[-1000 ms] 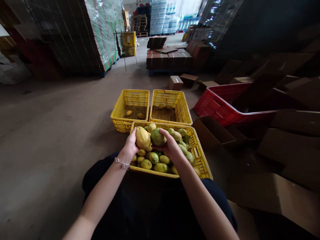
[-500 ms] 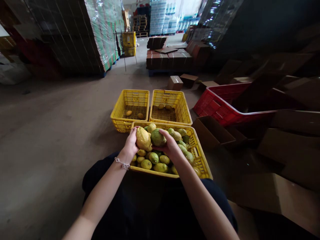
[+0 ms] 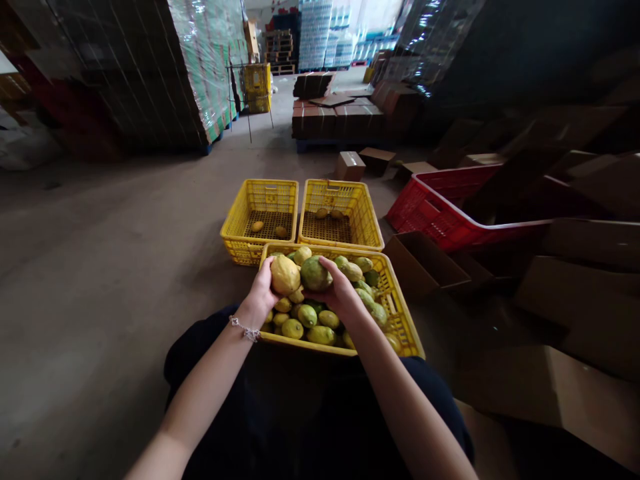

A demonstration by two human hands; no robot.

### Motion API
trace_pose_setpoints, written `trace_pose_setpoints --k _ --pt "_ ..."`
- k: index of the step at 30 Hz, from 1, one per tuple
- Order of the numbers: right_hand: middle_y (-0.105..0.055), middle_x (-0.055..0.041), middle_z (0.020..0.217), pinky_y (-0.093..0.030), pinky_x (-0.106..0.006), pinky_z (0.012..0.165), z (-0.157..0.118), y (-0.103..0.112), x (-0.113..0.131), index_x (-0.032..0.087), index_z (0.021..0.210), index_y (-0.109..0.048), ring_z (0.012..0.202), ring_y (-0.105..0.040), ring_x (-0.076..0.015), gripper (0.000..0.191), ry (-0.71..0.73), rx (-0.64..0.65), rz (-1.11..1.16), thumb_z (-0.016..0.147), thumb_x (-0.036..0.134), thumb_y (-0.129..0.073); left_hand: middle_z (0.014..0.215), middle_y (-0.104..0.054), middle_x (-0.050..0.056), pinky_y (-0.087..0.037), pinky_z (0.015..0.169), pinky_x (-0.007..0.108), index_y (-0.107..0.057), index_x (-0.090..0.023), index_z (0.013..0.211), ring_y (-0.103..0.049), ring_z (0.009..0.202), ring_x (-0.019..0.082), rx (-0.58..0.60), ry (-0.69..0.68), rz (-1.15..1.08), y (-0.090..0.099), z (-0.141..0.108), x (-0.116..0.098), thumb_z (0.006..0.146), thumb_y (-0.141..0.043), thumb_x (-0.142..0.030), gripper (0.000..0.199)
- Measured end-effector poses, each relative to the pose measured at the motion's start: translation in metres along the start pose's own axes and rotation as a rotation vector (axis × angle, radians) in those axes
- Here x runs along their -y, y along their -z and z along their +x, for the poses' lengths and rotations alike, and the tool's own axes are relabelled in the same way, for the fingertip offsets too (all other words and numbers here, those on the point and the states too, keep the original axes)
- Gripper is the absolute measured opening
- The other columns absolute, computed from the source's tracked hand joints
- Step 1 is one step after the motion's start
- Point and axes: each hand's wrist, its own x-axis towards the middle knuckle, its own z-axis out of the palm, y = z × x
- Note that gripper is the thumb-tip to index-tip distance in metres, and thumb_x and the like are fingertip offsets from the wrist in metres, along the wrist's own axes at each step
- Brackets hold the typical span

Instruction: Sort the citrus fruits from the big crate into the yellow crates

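The left hand [image 3: 261,288] has its grip closed round the yellow fruit [image 3: 285,275], over the full crate [image 3: 400,317]; the right hand [image 3: 343,287] curls its grip round the green fruit [image 3: 316,274], also over the full crate. Beyond the full crate sit the left crate [image 3: 235,238] and right crate [image 3: 374,230], two fruits in each.

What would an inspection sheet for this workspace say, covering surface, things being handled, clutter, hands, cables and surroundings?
Surface: grey-brown floor, scuffed in places.
Things being handled: large yellow fruit and green fruit, above a front yellow crate of mixed fruit.
Clutter: rear left crate and rear right crate, two fruits visible in each; red crate; open cardboard box.
Hands: left hand holds the yellow fruit, right hand the green.
Cables: nothing seen.
Surroundings: wrapped stack and bundled cardboard beyond; right side too dim to read fully.
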Motion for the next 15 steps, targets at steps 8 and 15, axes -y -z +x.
trace_pose_setpoints --k 8,15 --pt "-0.076 -0.0063 0.108 -0.069 -0.038 0.069 0.002 0.002 -0.001 0.025 0.096 -0.069 0.105 -0.074 -0.0279 0.027 -0.002 0.009 0.004 0.078 0.045 -0.074 0.087 -0.08 0.004 -0.066 0.085 0.037 -0.069 -0.023 0.102 -0.08 0.092 0.025 -0.058 -0.006 0.043 -0.008 -0.015 -0.003 0.097 -0.062 -0.031 0.012" --pt "-0.075 -0.0086 0.107 -0.069 -0.04 0.066 0.001 0.0 0.001 0.023 0.096 -0.069 0.099 -0.075 -0.0284 0.027 -0.019 -0.001 0.008 0.078 0.043 -0.073 0.074 -0.077 0.003 -0.066 0.077 0.034 -0.067 -0.023 0.096 -0.079 0.084 0.023 -0.091 0.057 0.063 -0.012 -0.015 -0.006 0.099 -0.056 -0.032 0.015"
